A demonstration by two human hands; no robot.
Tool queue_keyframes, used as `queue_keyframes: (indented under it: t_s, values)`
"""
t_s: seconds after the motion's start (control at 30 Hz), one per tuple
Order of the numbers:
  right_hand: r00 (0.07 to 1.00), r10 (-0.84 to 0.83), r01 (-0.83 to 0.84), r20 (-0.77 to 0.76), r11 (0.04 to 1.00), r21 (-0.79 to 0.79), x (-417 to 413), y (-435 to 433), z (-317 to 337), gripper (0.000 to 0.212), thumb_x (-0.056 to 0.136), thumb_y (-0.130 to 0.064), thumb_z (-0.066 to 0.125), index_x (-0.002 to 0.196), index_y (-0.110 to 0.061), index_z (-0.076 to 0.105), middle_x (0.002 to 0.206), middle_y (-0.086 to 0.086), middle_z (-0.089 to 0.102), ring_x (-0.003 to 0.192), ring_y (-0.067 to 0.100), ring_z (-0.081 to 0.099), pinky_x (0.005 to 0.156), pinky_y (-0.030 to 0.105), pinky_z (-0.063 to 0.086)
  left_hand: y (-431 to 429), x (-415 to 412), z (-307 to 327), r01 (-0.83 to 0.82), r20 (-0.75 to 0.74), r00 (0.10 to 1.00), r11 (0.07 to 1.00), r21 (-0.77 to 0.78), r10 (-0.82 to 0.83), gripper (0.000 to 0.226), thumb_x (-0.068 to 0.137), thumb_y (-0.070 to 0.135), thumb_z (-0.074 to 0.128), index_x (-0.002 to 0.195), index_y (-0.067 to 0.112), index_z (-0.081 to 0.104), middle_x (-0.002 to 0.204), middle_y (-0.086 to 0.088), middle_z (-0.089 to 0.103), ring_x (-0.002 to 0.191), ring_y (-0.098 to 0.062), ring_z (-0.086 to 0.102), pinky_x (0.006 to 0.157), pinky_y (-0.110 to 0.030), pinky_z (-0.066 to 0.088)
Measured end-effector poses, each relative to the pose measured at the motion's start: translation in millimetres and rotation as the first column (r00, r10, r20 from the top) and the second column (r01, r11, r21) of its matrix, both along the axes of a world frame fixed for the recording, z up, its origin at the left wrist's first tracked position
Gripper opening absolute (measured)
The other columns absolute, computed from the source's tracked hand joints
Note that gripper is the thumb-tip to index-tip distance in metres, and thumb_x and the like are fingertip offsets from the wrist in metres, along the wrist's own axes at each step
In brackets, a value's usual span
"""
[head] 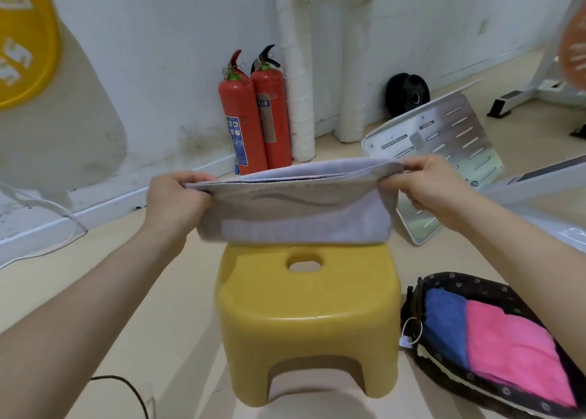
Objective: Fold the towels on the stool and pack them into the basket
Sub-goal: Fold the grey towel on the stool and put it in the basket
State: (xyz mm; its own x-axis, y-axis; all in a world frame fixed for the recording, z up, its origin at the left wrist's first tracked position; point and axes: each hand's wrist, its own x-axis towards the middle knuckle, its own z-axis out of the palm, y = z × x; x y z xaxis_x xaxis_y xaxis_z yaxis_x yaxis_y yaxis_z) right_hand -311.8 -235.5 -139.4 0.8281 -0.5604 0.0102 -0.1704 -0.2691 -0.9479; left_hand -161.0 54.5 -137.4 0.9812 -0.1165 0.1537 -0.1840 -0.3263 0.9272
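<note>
Holding up pale grey towel [295, 216] mid-air, folded over, layered edges on top, stretched flat between both hands. Pinched at left top corner by left hand [176, 196], fingers curled over the edge. Pinched at right top corner by right hand [425, 187], same way. Both clenched on the cloth, nothing else held.

Hanging over far edge of yellow stool [304, 317]; cannot tell whether bottom hem touches the seat. Standing on the floor, seat bare in front of the towel, oval handle slot near the far side.

Just right of stool, on the floor: dark patterned basket [459, 278]. Inside it: blue towel [444, 323] on the left, pink towel [513, 355] right beside it, touching. Partly hidden by right forearm. Small white tag [406, 342] on a string at basket's left rim.

Against white wall behind: two red fire extinguishers [244, 120], side by side, upright. Just right of them: white wrapped pipes [296, 70]. Further right: black weight plate [407, 93] leaning on wall. In front of that: slotted metal plate [444, 133], tilted, partly behind right hand.

Top left: yellow disc [22, 38], cut off by frame. Along floor at left: white cable [63, 216]. Bottom left: black cable [133, 390].
</note>
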Motion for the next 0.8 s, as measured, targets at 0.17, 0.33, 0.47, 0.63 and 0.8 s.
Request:
queue_keyframes:
  t_s: [0.17,0.33,0.47,0.63,0.8]
  values:
    - [0.983,0.168,-0.171,0.069,0.984,0.041,-18.3,-5.1,2.2,0.027,0.088,0.005,0.056,0.089,-0.017,0.073,0.067,0.002,0.071,0.060,0.011,0.066,0.064,0.023,0.057,8.1,-5.0,-4.4,-0.003,0.185,0.983,1.000,-0.019,0.007,0.039,0.071,-0.016,0.060,0.060,0.022,0.065,0.063,0.010,0.061,0.051,-0.005,0.047,0.041,-0.013,0.032]
    - [0.910,0.200,-0.333,-0.364,0.875,-0.351,-29.8,-3.9,-51.6,0.050,0.082,0.011,0.053,0.082,-0.035,0.074,0.086,0.002,0.076,0.085,0.019,0.068,0.086,0.033,0.053,37.9,-10.0,-67.0,0.295,0.015,0.937,0.816,0.496,-0.348,0.058,0.064,-0.020,0.049,0.053,0.033,0.071,0.083,0.004,0.065,0.083,-0.017,0.061,0.068,-0.021,0.043]
    - [0.930,0.164,-0.333,-0.331,0.757,-0.562,-27.6,-2.0,-35.3,0.023,0.081,-0.011,0.063,0.083,-0.030,0.074,0.088,0.010,0.065,0.086,0.024,0.060,0.082,0.039,0.049,42.8,-15.0,-46.6,0.370,-0.052,0.920,0.813,0.449,-0.389,0.042,0.062,-0.006,0.047,0.065,0.023,0.076,0.089,-0.001,0.066,0.086,-0.018,0.057,0.074,-0.028,0.045]
    - [0.826,0.319,-0.563,-0.465,0.497,-0.660,-22.9,35.8,-39.8,0.021,0.081,-0.040,0.065,0.101,-0.034,0.067,0.098,-0.007,0.054,0.088,0.008,0.056,0.079,0.027,0.043,45.1,-13.6,-51.3,0.421,-0.030,0.846,0.634,0.648,-0.532,0.016,0.074,0.027,0.070,0.086,0.037,0.072,0.093,0.011,0.065,0.084,-0.003,0.060,0.081,-0.028,0.052]
    - [0.829,0.242,-0.557,-0.504,0.273,-0.785,-22.4,43.8,-55.4,0.024,0.090,-0.032,0.053,0.112,-0.032,0.064,0.114,-0.007,0.056,0.102,0.017,0.056,0.079,0.030,0.044,47.1,-11.5,-60.3,0.321,0.093,0.732,0.462,0.827,-0.675,0.035,0.077,0.016,0.066,0.110,0.028,0.068,0.105,0.009,0.057,0.092,-0.011,0.057,0.083,-0.029,0.050]
